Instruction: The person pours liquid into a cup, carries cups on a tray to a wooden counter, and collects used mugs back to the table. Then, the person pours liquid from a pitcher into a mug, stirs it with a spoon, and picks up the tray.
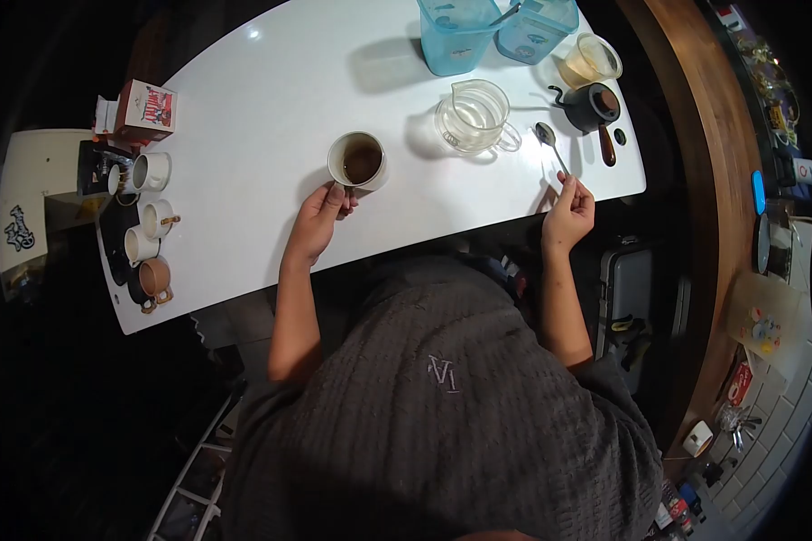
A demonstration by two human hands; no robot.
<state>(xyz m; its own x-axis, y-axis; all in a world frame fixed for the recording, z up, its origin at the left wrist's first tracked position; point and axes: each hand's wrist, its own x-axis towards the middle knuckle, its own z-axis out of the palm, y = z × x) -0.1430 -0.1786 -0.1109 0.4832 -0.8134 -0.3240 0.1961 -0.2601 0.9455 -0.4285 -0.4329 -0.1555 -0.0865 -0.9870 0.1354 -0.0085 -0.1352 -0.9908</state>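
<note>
A pale mug (375, 177) with brown liquid inside stands near the middle of the white table. My left hand (318, 221) is closed on the mug's handle at its near side. Over at the right, my right hand (570, 213) pinches the end of a metal spoon (551, 142); the spoon's bowl points away from me, close to the tabletop. Between the two hands, farther back, is a clear glass pitcher (475, 115) with its handle to the right. A black gooseneck kettle (589, 106) with a wooden handle sits just beyond the spoon.
Two blue plastic containers (451, 45) and a clear cup (592, 59) of pale contents occupy the far right of the white table (262, 117). Several cups, including a brown cup (154, 278), line the left edge beside a red and white box (145, 110).
</note>
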